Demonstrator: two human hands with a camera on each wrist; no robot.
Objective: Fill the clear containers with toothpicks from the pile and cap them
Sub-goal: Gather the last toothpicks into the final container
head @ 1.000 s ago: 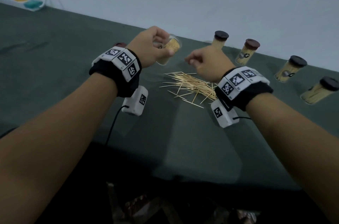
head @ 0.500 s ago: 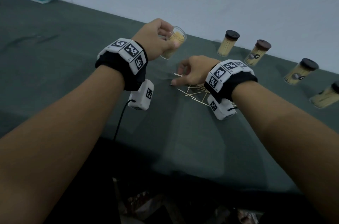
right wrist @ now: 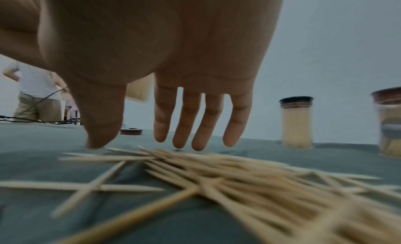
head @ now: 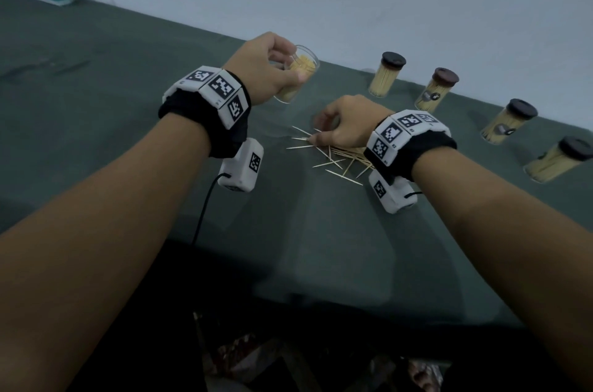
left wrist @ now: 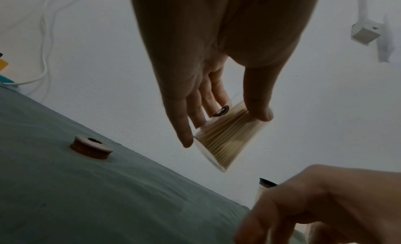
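Your left hand (head: 263,71) grips the open clear container (head: 298,77) tilted above the cloth, likely so its mouth faces the toothpick pile (head: 337,156). Your right hand (head: 346,125) hangs just over the pile, fingers spread and straight, holding nothing. The brown cap (left wrist: 91,147) lies apart on the cloth.
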